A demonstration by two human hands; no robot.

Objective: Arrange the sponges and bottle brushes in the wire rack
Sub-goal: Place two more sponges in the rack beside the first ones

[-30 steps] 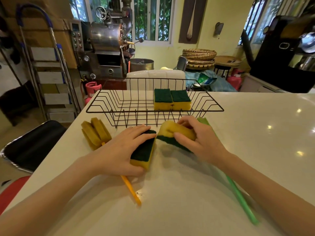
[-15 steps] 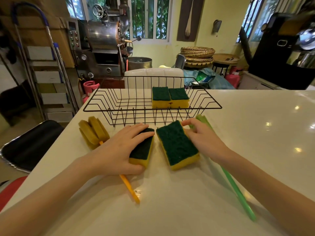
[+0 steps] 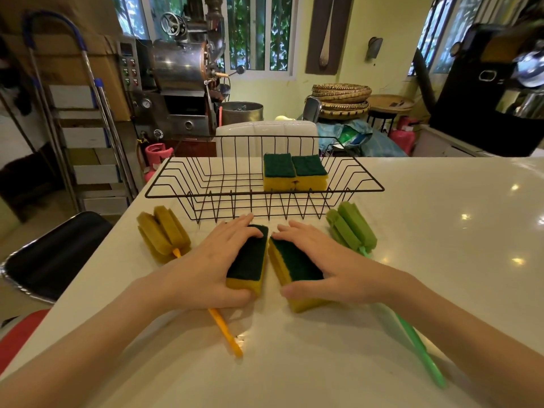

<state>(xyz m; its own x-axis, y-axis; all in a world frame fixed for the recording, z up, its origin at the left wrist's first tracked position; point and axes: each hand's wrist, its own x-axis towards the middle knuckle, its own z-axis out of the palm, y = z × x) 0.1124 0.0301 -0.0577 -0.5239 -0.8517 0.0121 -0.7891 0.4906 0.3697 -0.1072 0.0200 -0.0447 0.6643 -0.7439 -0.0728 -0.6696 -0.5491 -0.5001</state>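
Yellow foam topped with dark green scrub pad: two such sponges lie side by side on the white table [image 3: 441,231], one under each hand. The left hand [image 3: 215,260] clamps the left sponge [image 3: 248,262], fingers draped over its top and thumb at its near end. The right hand [image 3: 326,260] clamps the right sponge [image 3: 294,270] the same way, thumb against its near yellow side. The two sponges nearly touch at their far ends.

The wire rack [image 3: 265,192] stands just beyond the fingertips, toward the table's far edge, with two more sponges [image 3: 294,172] side by side in its right half; its left half is open. The yellow bottle brush [image 3: 162,231] lies near the table's left edge, its handle running under the left hand. The green bottle brush [image 3: 351,228] lies to the right, its handle under the right forearm. The table's right side is bare.

Half a second ago the right hand rested only at the right sponge's far corner; now it grips the sponge, which lies closer to the left one.
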